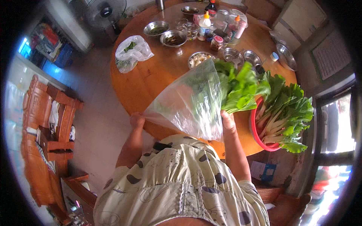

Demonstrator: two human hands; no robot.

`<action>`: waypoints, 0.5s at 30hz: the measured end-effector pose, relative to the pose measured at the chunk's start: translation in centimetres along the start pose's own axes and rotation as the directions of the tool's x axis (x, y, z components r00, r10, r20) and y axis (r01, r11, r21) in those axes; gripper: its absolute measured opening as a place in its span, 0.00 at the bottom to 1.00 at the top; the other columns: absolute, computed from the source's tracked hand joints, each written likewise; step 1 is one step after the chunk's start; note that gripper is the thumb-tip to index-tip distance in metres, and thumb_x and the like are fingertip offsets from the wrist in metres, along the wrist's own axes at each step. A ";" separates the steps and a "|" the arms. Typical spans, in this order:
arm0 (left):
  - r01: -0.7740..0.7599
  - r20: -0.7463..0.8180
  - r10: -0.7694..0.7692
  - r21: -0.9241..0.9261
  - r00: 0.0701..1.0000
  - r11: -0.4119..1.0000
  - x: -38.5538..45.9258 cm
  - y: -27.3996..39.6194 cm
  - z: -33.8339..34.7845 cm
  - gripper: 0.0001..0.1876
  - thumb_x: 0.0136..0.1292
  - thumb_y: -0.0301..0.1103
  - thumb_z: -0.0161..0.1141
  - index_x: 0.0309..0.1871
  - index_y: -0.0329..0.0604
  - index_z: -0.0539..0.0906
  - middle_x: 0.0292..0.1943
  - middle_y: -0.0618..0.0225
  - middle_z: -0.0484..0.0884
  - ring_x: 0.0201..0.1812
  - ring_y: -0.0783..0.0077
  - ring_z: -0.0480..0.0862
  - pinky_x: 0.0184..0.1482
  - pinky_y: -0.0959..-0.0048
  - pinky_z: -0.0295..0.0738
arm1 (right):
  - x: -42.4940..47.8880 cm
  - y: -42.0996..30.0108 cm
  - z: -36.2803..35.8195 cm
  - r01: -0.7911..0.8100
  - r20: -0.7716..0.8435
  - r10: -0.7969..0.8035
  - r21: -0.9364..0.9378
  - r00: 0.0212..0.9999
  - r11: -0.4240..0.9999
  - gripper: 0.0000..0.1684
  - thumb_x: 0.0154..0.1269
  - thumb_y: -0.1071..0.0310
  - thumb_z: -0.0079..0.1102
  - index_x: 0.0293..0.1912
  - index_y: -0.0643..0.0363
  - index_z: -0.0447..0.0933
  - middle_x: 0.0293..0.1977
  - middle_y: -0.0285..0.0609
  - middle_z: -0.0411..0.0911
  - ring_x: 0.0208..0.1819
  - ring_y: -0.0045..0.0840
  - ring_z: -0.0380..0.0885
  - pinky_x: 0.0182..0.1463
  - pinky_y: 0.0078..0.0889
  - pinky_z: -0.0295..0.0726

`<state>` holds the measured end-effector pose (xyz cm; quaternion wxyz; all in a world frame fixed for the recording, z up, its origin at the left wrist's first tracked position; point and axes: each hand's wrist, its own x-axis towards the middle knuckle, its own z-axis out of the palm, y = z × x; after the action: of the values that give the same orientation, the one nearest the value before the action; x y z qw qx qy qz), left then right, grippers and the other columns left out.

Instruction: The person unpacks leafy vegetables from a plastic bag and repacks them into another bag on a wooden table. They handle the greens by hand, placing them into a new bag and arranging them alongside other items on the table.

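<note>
A large clear plastic bag point(181, 107) spans the space in front of my body, over the near edge of the table. My left hand point(137, 120) pinches its narrow gathered end. At the wide mouth, my right hand point(228, 123) grips the rim, with the thumb just below the leaves; its other fingers are hidden. Leafy greens point(240, 90) stick out of the mouth to the right, and more of them show blurred through the plastic. Just right of that hand, a red plastic basin point(256, 132) holds more leafy greens point(291, 107) with pale stalks.
On the round wooden table point(135, 87) lies a white plastic bag with greens point(133, 52). Further back stand metal bowls point(174, 38), a bowl of pale chunks point(199, 59), sauce bottles point(204, 26) and a jar point(217, 43). A carved wooden chair point(42, 127) is left, a fan point(106, 12) behind.
</note>
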<state>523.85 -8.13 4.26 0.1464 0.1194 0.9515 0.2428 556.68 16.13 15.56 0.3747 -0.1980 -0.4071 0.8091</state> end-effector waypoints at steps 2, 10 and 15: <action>-0.044 0.023 0.042 0.110 0.999 0.993 -1.1 0.8 -1.1 0.15 0.64 0.41 0.55 0.34 0.36 0.81 0.32 0.54 0.82 0.32 0.55 0.82 0.35 0.59 0.76 | 0.0 -1.4 1.7 -0.047 -0.060 0.049 0.036 0.997 0.998 0.36 0.55 0.61 0.64 0.62 0.60 0.64 0.52 0.41 0.73 0.52 0.30 0.74 0.56 0.37 0.75; -0.775 -0.449 0.708 0.054 0.545 0.630 -6.0 13.0 -4.7 0.19 0.53 0.27 0.63 0.49 0.43 0.76 0.44 0.57 0.77 0.49 0.51 0.75 0.52 0.57 0.70 | 0.4 1.0 0.5 -0.141 -0.151 0.174 0.207 0.973 0.968 0.34 0.58 0.66 0.60 0.63 0.59 0.62 0.55 0.42 0.70 0.53 0.34 0.72 0.59 0.40 0.72; -0.859 -0.047 0.885 -0.271 0.462 0.434 -15.1 23.9 -6.6 0.16 0.56 0.43 0.67 0.36 0.42 0.75 0.26 0.59 0.78 0.26 0.56 0.80 0.28 0.62 0.74 | 2.6 1.9 1.6 -0.044 -0.167 0.067 0.139 0.984 0.989 0.33 0.58 0.70 0.62 0.63 0.57 0.62 0.56 0.41 0.69 0.54 0.31 0.70 0.59 0.37 0.71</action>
<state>539.38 4.97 25.04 0.0627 0.5854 0.7038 0.3975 553.21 16.55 14.95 0.3982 -0.2523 -0.3119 0.8249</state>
